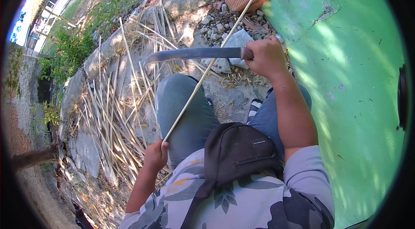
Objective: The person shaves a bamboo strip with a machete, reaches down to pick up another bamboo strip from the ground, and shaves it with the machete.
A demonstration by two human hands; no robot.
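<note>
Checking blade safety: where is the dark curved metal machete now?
In the head view's upper middle, the dark curved metal machete is in the right hand, its blade reaching leftward across the long pale thin stick.

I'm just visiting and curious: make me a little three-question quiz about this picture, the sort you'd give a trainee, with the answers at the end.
1. Which hand grips the curved blade by its handle?
2. True or false: the left hand holds a long pale strip near its lower end.
3. What colour is the broad smooth surface on the person's right?
A) red
B) green
C) black

Key:
1. The right hand.
2. True.
3. B
</note>
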